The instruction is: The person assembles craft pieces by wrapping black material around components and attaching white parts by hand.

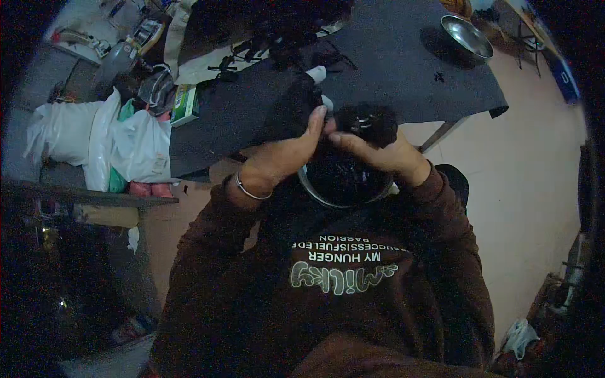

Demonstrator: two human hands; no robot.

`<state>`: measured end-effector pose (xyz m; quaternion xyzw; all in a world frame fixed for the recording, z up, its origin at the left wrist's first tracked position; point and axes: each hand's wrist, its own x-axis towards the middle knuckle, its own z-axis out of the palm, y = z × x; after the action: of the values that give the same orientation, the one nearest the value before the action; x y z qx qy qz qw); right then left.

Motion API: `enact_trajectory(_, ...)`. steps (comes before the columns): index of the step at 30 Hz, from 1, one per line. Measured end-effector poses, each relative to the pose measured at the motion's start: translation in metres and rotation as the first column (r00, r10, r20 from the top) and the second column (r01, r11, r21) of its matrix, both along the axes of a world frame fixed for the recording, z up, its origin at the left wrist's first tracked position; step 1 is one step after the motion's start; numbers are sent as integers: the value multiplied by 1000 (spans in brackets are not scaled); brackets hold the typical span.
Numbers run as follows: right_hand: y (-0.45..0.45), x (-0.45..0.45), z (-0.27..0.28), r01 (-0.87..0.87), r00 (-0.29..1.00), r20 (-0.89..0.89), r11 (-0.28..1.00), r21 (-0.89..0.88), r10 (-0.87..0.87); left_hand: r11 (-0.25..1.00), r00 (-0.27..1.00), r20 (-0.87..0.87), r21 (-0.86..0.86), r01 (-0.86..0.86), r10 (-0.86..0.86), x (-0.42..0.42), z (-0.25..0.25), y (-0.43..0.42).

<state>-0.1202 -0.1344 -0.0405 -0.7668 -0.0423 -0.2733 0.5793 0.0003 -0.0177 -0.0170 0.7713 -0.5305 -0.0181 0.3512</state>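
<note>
Over a round metal-rimmed bowl (324, 200) filled with dark material, my two hands are close together at my lap. My left hand (287, 154), with a bangle on its wrist, has its thumb pointing up against something dark that I cannot make out. Small white tips (320, 74) show just above that thumb. A dark, shiny clump (372, 123) is held in my right hand (384, 154), whose thumb reaches toward my left hand. Most fingers of both hands are hidden in shadow or behind the dark material.
Dark stringy pieces (246, 53) lie on the dark cloth-covered table (403, 75). At its far right is a metal plate (466, 36). To the left are a green box (185, 104) and white plastic bags (135, 145). Another bag (520, 339) lies at lower right.
</note>
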Motion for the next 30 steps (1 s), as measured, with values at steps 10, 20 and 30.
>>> enact_trajectory(10,0,2,5,226,971,-54,971,-84,-231,902,864,348,363,233,-364,-8,11,20)
enact_trajectory(20,-9,3,-1,-40,685,-724,988,-147,-80,887,926,219,419,196,-308,0,-8,16)
enact_trajectory(30,22,6,-1,126,802,-571,985,-121,-173,594,894,198,799,91,-403,-18,4,32)
